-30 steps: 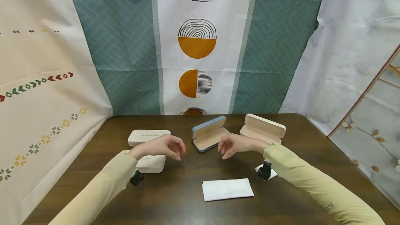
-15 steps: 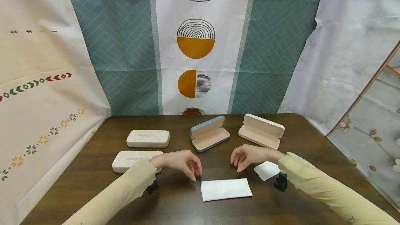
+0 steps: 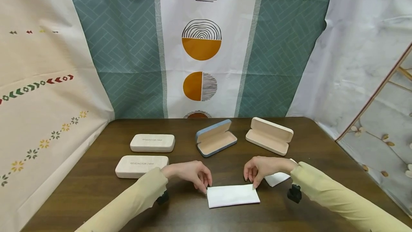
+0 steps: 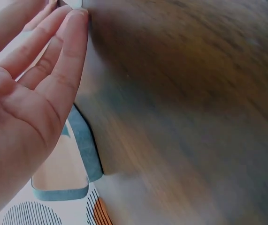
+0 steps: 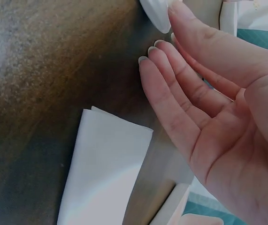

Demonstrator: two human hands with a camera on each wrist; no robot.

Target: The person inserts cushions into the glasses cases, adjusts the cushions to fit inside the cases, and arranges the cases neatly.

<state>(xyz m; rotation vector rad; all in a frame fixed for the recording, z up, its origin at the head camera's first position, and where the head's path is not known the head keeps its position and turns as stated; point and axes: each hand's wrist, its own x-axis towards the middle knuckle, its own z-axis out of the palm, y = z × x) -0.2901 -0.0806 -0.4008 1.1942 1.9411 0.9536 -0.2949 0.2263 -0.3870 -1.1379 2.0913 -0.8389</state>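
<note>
In the head view, a folded white cloth (image 3: 233, 197) lies flat near the front of the dark wooden table. My left hand (image 3: 192, 175) is at its far left corner, thumb tip right at the edge and fingers loosely bent. At the far right corner, the thumb of my right hand (image 3: 263, 169) touches the cloth while the other fingers bend loosely beyond the edge. The right wrist view shows that thumb on the cloth (image 5: 157, 15), apart from the fingertips. Partly behind the right wrist lies a second folded white cloth (image 3: 276, 179).
Two closed white glasses cases (image 3: 152, 143) (image 3: 138, 164) sit at the left. Toward the back stand an open blue glasses case (image 3: 214, 144) and an open cream glasses case (image 3: 268, 140). Patterned fabric (image 3: 128, 53) hangs behind the table (image 3: 186, 217).
Both hands have come down and toward me, from beside the blue case to the far corners of the front cloth. My right thumb now touches the cloth. The cases have stayed put.
</note>
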